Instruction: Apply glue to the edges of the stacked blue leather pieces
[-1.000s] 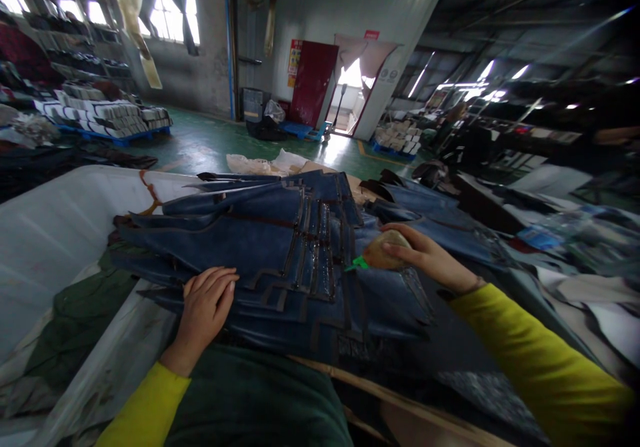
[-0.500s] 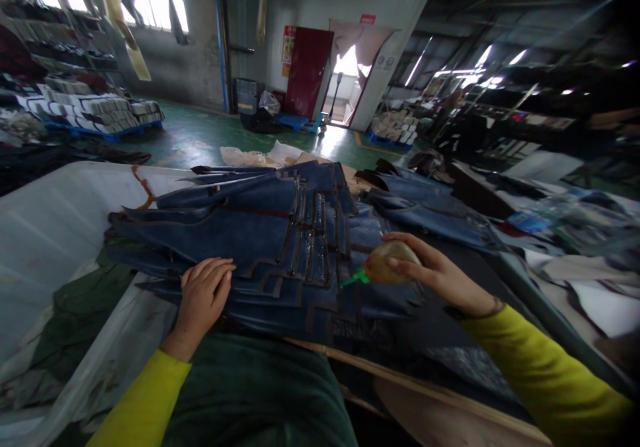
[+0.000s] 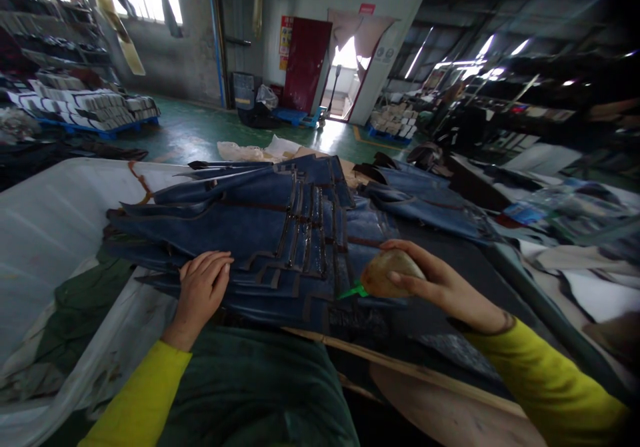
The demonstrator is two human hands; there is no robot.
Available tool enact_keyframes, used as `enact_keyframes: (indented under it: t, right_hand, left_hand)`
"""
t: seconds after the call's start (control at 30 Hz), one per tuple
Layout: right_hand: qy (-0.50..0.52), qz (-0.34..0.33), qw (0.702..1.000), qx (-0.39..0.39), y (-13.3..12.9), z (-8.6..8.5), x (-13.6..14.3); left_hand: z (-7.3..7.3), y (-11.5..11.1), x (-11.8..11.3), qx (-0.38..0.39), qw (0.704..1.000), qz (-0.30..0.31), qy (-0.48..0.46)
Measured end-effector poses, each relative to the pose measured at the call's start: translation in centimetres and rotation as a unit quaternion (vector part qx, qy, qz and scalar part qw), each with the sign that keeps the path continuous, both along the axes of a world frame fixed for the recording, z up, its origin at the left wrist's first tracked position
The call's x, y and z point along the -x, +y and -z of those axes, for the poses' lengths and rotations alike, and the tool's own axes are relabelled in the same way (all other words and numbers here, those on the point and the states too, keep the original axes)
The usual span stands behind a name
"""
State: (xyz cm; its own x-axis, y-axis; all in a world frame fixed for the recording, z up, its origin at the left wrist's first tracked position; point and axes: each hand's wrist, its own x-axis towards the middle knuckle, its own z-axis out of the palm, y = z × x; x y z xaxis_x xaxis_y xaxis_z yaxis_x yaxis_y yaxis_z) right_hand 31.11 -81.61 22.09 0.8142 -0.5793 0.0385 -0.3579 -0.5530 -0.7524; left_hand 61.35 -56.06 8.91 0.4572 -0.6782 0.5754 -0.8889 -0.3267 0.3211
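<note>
My right hand (image 3: 425, 280) is wrapped round a squeeze bottle (image 3: 390, 274), yellowish and rounded, with a green nozzle (image 3: 353, 292). The nozzle points left, at the edges of a fanned stack of blue leather-like pieces (image 3: 240, 237); whether it touches them I cannot tell. Wet, shiny glue-like streaks (image 3: 307, 234) run along the dark strips at the stack's right part. My left hand (image 3: 205, 287) lies flat on the near left side of the stack, fingers stretched out and holding nothing.
A white plastic tub (image 3: 55, 200) with green cloth stands at the left. More blue pieces (image 3: 420, 197) lie beyond my right hand, on a dark surface with a wooden edge (image 3: 400, 367) near me. Clear plastic and scraps lie at the right. Pallets and a red door (image 3: 309, 64) are behind.
The bottle and my right hand have moved slightly down and toward me, with the nozzle now lower along the stack's edges. My left hand stays on the stack. The view has shifted a little.
</note>
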Motion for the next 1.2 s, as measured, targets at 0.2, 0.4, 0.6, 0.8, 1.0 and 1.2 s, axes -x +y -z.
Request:
enact_keyframes:
  t: [0.2, 0.4, 0.6, 0.8, 1.0, 1.2]
  right_hand:
    - [-0.020, -0.024, 0.999, 0.025, 0.3, 0.4, 0.1]
    - [-0.020, -0.052, 0.996, 0.068, 0.2, 0.8, 0.1]
    - [-0.061, -0.030, 0.990, 0.125, -2.1, 1.7, -1.3]
    - [-0.064, -0.028, 0.992, 0.102, -2.8, 1.9, -1.6]
    - [-0.037, -0.060, 0.995, 0.064, -2.4, 1.3, -1.3]
    - [-0.069, -0.019, 0.985, 0.154, -4.9, 2.6, -2.9]
  left_hand:
    - [-0.1, 0.0, 0.1, -0.006, 1.000, -0.004, 0.000]
    - [-0.2, 0.0, 0.1, -0.001, 1.000, 0.000, -0.003]
    - [0.0, 0.0, -0.1, 0.002, 1.000, -0.002, -0.006]
    - [0.1, -0.1, 0.0, 0.006, 1.000, -0.004, -0.002]
    - [0.1, 0.0, 0.1, 0.010, 1.000, -0.005, 0.002]
    - [0.1, 0.0, 0.0, 0.002, 1.000, -0.001, 0.003]
